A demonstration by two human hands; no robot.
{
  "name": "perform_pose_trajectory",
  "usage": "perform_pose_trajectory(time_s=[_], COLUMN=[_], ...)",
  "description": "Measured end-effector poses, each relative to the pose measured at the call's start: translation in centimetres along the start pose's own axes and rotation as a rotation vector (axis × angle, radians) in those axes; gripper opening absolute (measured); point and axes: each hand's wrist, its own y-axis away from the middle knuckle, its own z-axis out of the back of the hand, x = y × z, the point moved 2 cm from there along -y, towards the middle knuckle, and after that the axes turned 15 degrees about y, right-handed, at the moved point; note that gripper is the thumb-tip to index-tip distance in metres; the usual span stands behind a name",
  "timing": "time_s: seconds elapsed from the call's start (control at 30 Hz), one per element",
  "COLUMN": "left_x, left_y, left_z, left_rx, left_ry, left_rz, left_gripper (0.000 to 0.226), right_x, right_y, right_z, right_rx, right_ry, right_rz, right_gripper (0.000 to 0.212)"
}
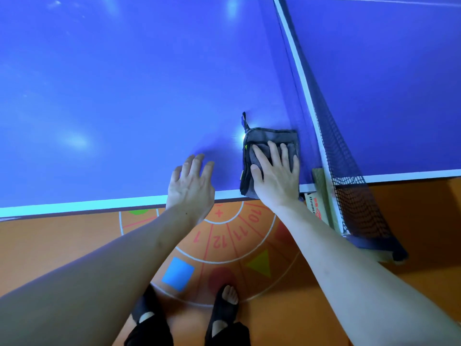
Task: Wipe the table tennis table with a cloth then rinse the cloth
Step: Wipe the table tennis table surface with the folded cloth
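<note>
Feet [225,310] standing on orange floor [50,245], we leaning over table [124,83]. Right hand [275,171] pressing flat, fingers straight, on folded grey cloth [268,138], lying at near edge just beside net [349,171]. Left hand [190,182] resting on table, fingers spread, holding nothing. Wiping under way. Risks: cloth slipping off edge; loop [245,121] snagging net; we missing far half.

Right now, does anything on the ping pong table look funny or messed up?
Nothing looks broken or spilled. The grey cloth lies folded near the net, its lower corner hanging a bit over the table edge. The right hand presses flat on it; the left hand is open over the edge.
</note>
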Motion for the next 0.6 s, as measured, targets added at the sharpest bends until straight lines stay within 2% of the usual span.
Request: perform_pose_trajectory(time_s=[0.33, 0.6], left_x=[14.2, 27.1], left_y=[4.5, 10.6], left_z=[3.4, 7.0], left_rx=[-0.031, -0.092], left_ry=[0.004, 0.061], left_rz=[0.158, 0.335], left_gripper=[0.049, 0.050], right_x=[15.8, 33.0], right_y=[-0.5, -0.2], right_z=[2.2, 4.6], right_rx=[-0.027, -0.104], right_ry=[-0.002, -0.031], right_rz=[0.187, 0.575], right_gripper=[0.056, 0.054])
